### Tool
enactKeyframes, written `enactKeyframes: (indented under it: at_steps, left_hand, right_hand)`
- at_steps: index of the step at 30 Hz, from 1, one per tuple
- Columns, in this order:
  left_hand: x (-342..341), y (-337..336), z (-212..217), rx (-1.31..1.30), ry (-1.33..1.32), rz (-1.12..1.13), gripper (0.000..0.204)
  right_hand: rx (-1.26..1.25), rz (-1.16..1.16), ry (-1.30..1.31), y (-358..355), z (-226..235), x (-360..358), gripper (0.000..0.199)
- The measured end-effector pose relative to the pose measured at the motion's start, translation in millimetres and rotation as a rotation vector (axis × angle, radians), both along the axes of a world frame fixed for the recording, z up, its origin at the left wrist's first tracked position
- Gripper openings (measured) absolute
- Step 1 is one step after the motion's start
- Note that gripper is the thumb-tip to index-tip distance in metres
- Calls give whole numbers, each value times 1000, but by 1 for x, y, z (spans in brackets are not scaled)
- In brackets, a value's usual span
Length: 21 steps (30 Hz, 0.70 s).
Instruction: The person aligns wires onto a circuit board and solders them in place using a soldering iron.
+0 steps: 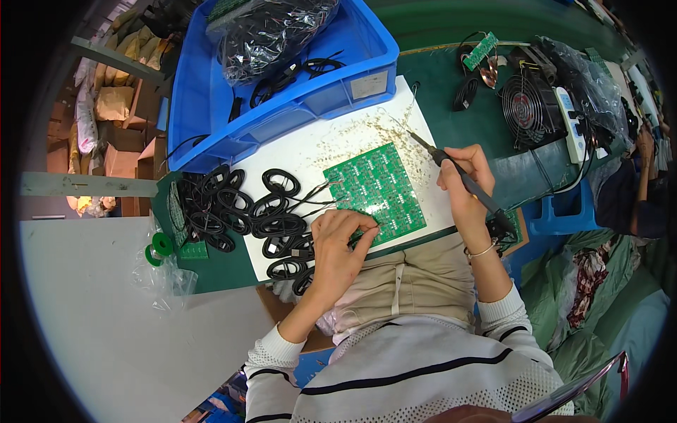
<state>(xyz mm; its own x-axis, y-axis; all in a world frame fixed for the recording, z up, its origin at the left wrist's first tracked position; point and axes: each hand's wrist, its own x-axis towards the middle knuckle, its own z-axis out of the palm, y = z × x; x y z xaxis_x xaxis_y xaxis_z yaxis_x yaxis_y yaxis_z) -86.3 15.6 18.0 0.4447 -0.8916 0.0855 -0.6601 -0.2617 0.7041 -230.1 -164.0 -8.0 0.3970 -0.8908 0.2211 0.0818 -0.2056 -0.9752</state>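
My right hand (467, 185) grips a soldering iron (465, 180) by its dark handle, its thin tip pointing up and left over the white work sheet, apart from the board. A green panel of small circuit boards (381, 192) lies on the sheet in front of me. At the panel's near left edge, my left hand (340, 247) is pinched closed around a dark strand that looks like the end of a black cable; the fingers hide most of it. Several coiled black cables (281, 224) lie left of the panel, some with wire ends reaching its left edge.
A blue bin (282, 106) with bagged cables stands on the sheet's far side. Solder crumbs (374, 134) litter the white sheet (296, 151). To the right are a black fan (530, 109), a white power strip (571, 127) and a blue stool (564, 215). A green spool (161, 245) sits left.
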Motion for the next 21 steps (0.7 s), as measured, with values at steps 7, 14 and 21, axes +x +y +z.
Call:
enactKeyframes:
  at_steps: [7,14,21]
  left_hand:
    - [10,-2,4,30,72,-72,8]
    - [9,-3,2,38,81,-54,11]
    - [8,1,1,33,62,-74,11]
  right_hand:
    - [73,72,-93,40,8,-20,22]
    - [-70,255,24,85,-23,-22,30]
    - [30,292,43,88,-20,-24,30]
